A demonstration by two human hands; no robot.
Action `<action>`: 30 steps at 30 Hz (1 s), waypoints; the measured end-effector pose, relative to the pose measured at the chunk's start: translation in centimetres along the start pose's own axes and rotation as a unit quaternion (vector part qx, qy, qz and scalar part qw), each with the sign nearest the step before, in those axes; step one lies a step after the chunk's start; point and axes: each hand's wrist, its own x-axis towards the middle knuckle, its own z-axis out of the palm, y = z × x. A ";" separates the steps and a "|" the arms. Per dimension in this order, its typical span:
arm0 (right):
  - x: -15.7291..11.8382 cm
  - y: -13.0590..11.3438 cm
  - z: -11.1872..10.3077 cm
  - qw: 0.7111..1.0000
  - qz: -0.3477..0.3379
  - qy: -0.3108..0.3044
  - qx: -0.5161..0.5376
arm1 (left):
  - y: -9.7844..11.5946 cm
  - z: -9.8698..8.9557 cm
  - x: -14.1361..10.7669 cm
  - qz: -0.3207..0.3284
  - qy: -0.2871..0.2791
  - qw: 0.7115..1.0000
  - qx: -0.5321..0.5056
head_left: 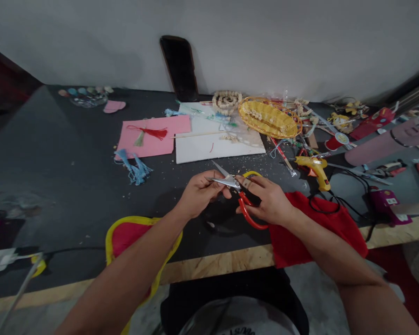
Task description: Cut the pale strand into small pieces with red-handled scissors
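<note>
My right hand [270, 197] is closed around a pair of scissors [245, 204] with a red handle loop. A yellow loop, perhaps the other handle, shows behind my fingers. The blades are parted and point left, toward my left hand [201, 188]. That hand is closed, its thumb and fingers pinched together right at the blades. A small pale piece seems to lie between the fingertips and the blades, too small to name. Under my left forearm lies a red pad with a yellow edge [124, 235]; a red cloth [317, 223] lies beneath my right forearm.
Beyond my hands lie a white board [212, 149], a pink sheet [171, 149] with red and pale tassels, and blue tassels [136, 170]. A yellow basket [270, 118], glue gun [316, 170] and pink bottle [380, 146] stand rightward. A phone [179, 65] leans on the wall.
</note>
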 end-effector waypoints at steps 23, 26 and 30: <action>0.0 -0.3 0.1 1.000 0.013 -0.011 0.009 | 0.1 0.1 -0.1 0.011 0.003 1.000 -0.003; 0.1 -0.6 -0.1 1.000 0.019 -0.006 0.009 | -0.1 0.3 0.0 0.021 0.020 1.000 -0.006; 0.3 -0.6 -0.1 0.998 0.047 -0.009 0.030 | -0.2 0.4 0.1 0.048 0.065 0.996 0.024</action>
